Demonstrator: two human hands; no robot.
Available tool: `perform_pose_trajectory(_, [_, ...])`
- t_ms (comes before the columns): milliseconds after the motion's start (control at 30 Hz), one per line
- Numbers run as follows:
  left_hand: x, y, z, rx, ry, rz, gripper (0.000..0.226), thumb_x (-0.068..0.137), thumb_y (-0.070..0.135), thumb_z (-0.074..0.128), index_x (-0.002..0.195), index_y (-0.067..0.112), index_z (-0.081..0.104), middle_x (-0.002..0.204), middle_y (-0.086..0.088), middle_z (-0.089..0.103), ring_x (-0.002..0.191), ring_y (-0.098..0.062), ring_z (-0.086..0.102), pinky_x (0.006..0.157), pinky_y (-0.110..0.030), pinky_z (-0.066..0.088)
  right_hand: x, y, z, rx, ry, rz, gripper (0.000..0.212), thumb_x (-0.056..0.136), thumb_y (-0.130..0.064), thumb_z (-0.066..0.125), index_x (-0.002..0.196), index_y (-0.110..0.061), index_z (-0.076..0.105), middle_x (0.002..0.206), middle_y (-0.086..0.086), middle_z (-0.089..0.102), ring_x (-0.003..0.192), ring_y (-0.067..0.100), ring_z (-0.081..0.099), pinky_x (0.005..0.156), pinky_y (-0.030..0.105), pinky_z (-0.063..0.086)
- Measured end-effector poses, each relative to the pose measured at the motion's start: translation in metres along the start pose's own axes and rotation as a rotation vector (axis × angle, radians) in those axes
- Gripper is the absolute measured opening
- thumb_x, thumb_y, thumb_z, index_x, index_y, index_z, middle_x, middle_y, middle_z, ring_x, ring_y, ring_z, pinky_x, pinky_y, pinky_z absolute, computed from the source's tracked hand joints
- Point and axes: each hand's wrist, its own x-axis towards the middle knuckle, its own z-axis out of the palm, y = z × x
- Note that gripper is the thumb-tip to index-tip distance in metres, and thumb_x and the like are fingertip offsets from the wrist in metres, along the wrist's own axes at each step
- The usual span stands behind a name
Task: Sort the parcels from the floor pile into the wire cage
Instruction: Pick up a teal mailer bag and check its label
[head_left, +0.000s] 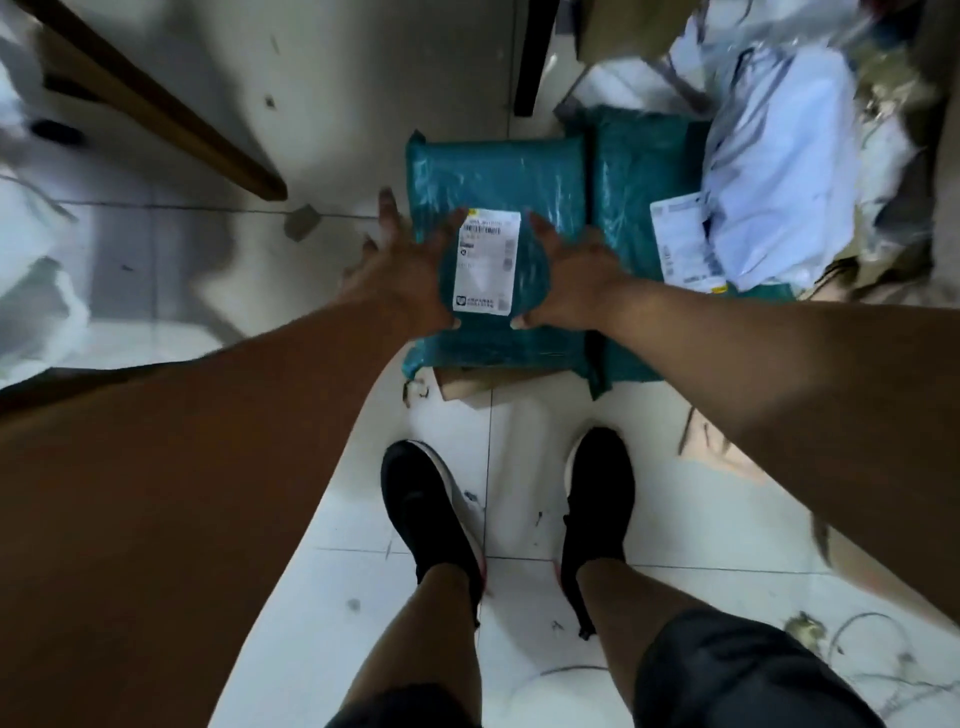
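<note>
A teal plastic parcel (498, 171) with a white shipping label (485, 260) lies on the floor in front of my feet. My left hand (400, 270) grips it left of the label, fingers spread past the parcel's left edge. My right hand (571, 275) grips it right of the label. Both thumbs sit at the label's lower corners. A second teal parcel (634, 208) with its own label (685, 244) lies touching it on the right. White and clear plastic parcels (779, 156) are piled at the upper right. No wire cage is in view.
A flat piece of cardboard (462, 387) pokes out under the parcel's near edge. A wooden beam (156, 104) slants across the upper left and a dark post (535, 52) stands behind the parcels. White bags (31, 260) lie at the left. My black shoes (426, 509) stand on white tiles.
</note>
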Motion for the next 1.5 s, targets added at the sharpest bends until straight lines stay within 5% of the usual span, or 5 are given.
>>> perform_pose_trajectory(267, [0.083,0.011,0.038,-0.195,-0.011,0.058,0.142,0.051,0.067,0.091,0.153,0.061,-0.008,0.158,-0.014,-0.041,0.149,-0.053,-0.018,0.127,-0.054,0.009,0.052,0.014,0.017,0.156,0.072,0.023,0.153,0.053,-0.050,0.099,0.146,-0.066,-0.021,0.162,0.027,-0.014,0.147,0.048,0.028,0.121,0.056,0.030])
perform_pose_trajectory(567, [0.062,0.012,0.054,-0.448,0.110,0.018,0.134,0.055,0.050,0.097,0.155,0.059,0.008,0.163,-0.009,-0.034,0.156,-0.039,-0.002,0.115,-0.027,0.002,0.034,0.011,0.015,0.283,0.146,-0.075,0.147,0.055,-0.040,0.100,0.148,-0.067,-0.011,0.161,0.021,-0.012,0.149,0.048,0.022,0.122,0.048,0.025])
perform_pose_trajectory(933, [-0.054,0.025,-0.018,-0.454,0.295,-0.013,0.116,0.062,0.045,0.094,0.150,0.063,0.022,0.164,-0.011,-0.029,0.142,-0.046,0.026,0.116,-0.053,0.037,-0.062,-0.015,-0.036,0.292,0.246,-0.140,0.129,0.062,-0.051,0.092,0.154,-0.059,0.002,0.162,0.020,-0.007,0.147,0.048,0.025,0.121,0.052,0.031])
perform_pose_trajectory(1167, [-0.125,0.046,-0.088,-0.430,0.201,0.011,0.126,0.062,0.065,0.087,0.148,0.067,-0.005,0.171,-0.006,-0.010,0.151,-0.043,-0.002,0.120,-0.059,0.018,-0.157,-0.032,-0.071,0.405,0.375,-0.135,0.134,0.055,-0.048,0.096,0.158,-0.050,0.012,0.153,0.017,0.015,0.142,0.044,0.031,0.122,0.048,0.031])
perform_pose_trajectory(1500, [-0.259,0.104,-0.191,-0.256,0.068,0.176,0.119,0.063,0.044,0.094,0.148,0.068,0.014,0.159,-0.012,-0.008,0.134,-0.046,0.028,0.112,-0.056,0.035,-0.331,-0.033,-0.095,0.680,0.512,0.099,0.130,0.060,-0.044,0.097,0.158,-0.054,0.011,0.151,0.011,0.016,0.144,0.035,0.031,0.124,0.037,0.027])
